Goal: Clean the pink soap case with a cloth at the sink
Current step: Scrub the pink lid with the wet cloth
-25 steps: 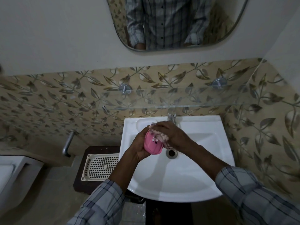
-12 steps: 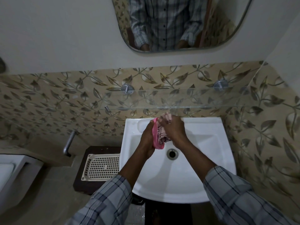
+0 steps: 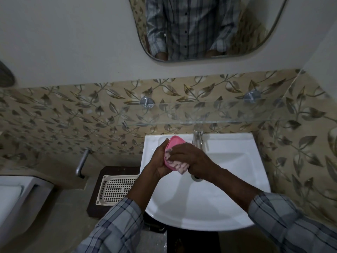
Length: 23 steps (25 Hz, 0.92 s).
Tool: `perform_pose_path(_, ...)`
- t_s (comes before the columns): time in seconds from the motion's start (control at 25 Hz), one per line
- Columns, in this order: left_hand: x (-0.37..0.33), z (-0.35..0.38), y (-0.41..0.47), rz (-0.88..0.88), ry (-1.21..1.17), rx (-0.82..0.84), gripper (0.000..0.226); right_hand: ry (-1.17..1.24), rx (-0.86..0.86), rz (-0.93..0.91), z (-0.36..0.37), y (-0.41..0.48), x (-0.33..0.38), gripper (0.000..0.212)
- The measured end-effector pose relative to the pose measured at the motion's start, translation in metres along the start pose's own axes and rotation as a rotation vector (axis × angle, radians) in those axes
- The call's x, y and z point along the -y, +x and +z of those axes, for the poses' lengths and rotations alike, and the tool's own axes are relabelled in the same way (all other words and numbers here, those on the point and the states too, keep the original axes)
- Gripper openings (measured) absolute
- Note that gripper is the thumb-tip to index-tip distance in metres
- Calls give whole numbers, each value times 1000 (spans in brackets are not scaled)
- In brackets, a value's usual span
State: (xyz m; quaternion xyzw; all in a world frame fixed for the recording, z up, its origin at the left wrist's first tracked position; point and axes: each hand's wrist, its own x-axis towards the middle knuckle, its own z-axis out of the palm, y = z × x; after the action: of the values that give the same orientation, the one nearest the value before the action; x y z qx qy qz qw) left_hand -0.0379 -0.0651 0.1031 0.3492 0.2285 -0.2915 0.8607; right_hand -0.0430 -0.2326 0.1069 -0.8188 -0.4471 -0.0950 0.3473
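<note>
Bathrm: sink [image 3: 218,207] w/ mirror [image 3: 251,24]

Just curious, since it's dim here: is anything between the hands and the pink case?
Only the cloth, which the right hand holds against the case. The left hand grips the case directly.

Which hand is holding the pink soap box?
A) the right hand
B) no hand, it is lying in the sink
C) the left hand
C: the left hand grips the pink soap case above the sink, while the right hand holds the cloth against it.
</note>
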Motion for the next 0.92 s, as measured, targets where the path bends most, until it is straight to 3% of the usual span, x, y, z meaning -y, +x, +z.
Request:
perform_pose_path(0.04, -1, -1, -1, -26, 2, 11, 62, -45, 46, -78, -3, 0, -5, 49)
perform_pose_path(0.12, 2, -4, 1, -41, 26, 36, 57, -28, -49, 42, -14, 10, -19, 34)
perform_pose_path(0.2, 4, -4, 3, -33, 16, 30, 53, -7, -114, 112, -11, 15, -15, 33)
perform_pose_path(0.32, 3, -7, 2, -50, 30, 27, 56, -104, 5, -150, 1, 0, -5, 45)
perform_pose_path(0.36, 3, -8, 1, -38, 43, 32, 54, -141, 17, -154, -1, -2, -6, 48)
perform_pose_path(0.48, 8, -1, 0, 68, 80, 53, 47, -217, -147, 188, -11, 15, -8, 37)
perform_pose_path(0.56, 10, 2, 0, 132, 56, 29, 52, -275, -39, 477, -3, 27, -3, 33)
perform_pose_path(0.64, 8, -2, 2, 152, 36, 4, 58, -24, -191, 853, -6, 30, -8, 19)
perform_pose_path(0.72, 2, -11, 0, 134, -18, 37, 64, 599, -548, 1175, -23, 28, -23, 19)
perform_pose_path(0.8, -3, -21, -3, 113, -58, 94, 70, 1115, -720, 1191, -40, 17, -31, 23)
perform_pose_path(0.84, -4, -23, -4, 99, -62, 117, 73, 1158, -691, 1147, -45, 13, -31, 23)
perform_pose_path(0.92, -4, -22, -3, 74, -36, 139, 77, 848, -550, 903, -45, 14, -24, 23)
